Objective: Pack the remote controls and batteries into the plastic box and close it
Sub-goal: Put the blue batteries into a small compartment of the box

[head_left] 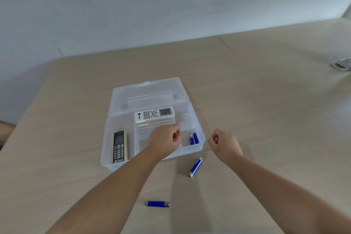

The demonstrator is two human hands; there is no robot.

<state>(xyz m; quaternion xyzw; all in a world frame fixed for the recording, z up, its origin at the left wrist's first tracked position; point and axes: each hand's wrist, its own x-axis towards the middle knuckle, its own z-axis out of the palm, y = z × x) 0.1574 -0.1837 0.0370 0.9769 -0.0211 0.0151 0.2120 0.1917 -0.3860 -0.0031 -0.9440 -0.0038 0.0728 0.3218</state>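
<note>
Spanning to a pale wall (pixel 133 5), the beige table (pixel 266 100) lies beneath two loosely curled, empty hands (pixel 165 138).

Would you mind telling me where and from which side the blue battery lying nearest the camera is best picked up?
Pinch the blue battery around its middle, coming straight down from above. It lies flat and crosswise on the bare table, nothing touching it, so its two long sides are free for fingers.

I look down on what appears to be an office or meeting room: a broad, pale wood-grain table (pixel 247 89) joined from sections, set against a bare, plain white wall (pixel 152 5).
</note>
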